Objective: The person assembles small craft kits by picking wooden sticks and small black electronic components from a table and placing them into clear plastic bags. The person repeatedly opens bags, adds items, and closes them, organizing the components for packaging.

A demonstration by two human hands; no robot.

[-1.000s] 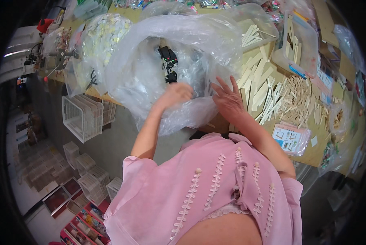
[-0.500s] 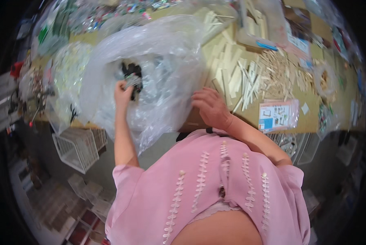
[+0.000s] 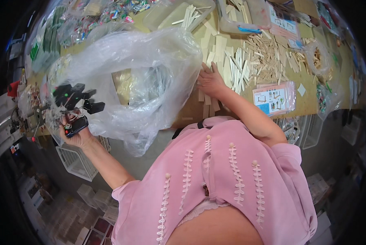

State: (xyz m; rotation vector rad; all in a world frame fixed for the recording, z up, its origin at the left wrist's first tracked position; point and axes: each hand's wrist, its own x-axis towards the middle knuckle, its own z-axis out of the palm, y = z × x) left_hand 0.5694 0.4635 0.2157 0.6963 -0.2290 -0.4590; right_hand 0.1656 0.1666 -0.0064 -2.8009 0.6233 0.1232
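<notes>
My left hand is closed round the wires of a bunch of small black plastic boxes with thin pale wires. The boxes fan out beyond my fingers, and one lies against my palm. They are held over the left side of a large clear plastic bag, whose wide mouth shows the yellowish table and crumpled film inside. My right hand rests at the bag's right edge, fingers stretched out and slightly apart, beside flat pale wooden strips.
Thin white sticks and a heap of small wooden pieces lie to the right. Printed sheets in clear sleeves are near the front edge. Clear bins stand at the back. A white basket sits below the table's left side.
My left hand has come out of the bag's mouth to the left with the bunch of black boxes. My right hand has shifted slightly away from me along the bag's edge.
</notes>
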